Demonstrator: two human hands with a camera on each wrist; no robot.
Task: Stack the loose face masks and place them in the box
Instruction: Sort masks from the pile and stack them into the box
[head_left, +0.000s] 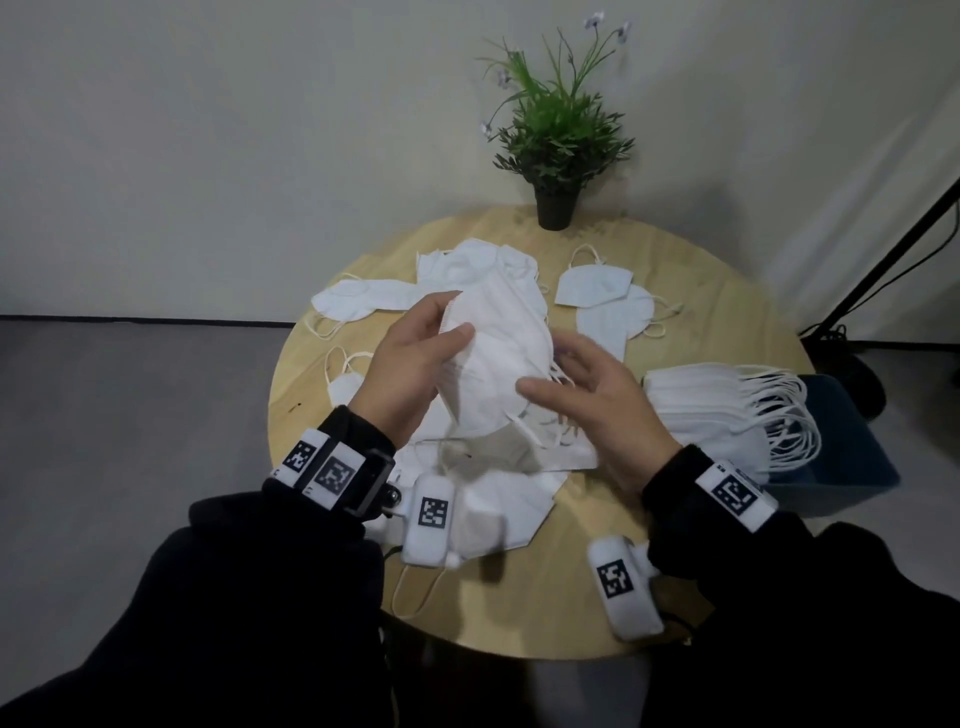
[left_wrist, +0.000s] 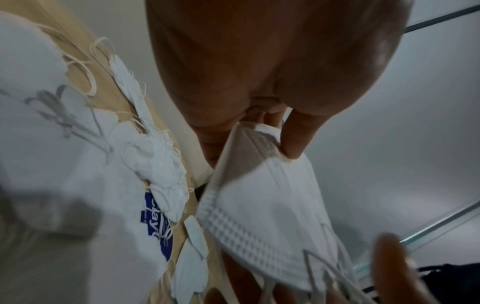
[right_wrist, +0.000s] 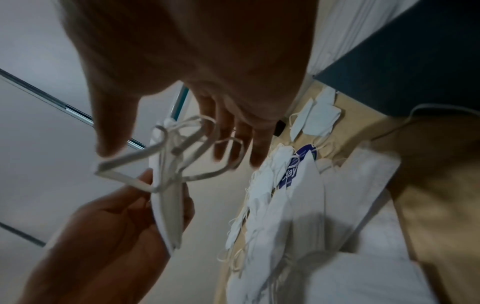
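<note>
The left hand (head_left: 410, 358) pinches a small stack of white folded fabric face masks (head_left: 493, 358) at one edge, thumb on the near face and fingers behind, holding it in the air above the middle of the round light wooden table (head_left: 675, 270). The right hand (head_left: 597, 410) is spread and relaxed just beside the stack's lower right edge, holding nothing, its fingers among the white elastic ear loops (right_wrist: 182, 152) that dangle there.

The held stack stands tilted. Its long axis runs from upper left, at the pinch, down to lower right, toward the right hand, with the loop ends pointing at that hand.

To do this step well, I judge the right hand should gather the loose loops against the stack and square its edges, while the left keeps a firm pinch so the layers do not fan apart.

Outward, more loose white masks (head_left: 597, 283) lie scattered flat on the table. A thick pile of white pleated masks (head_left: 727, 410) rests on the dark blue box (head_left: 852, 457) at the table's right edge.
</note>
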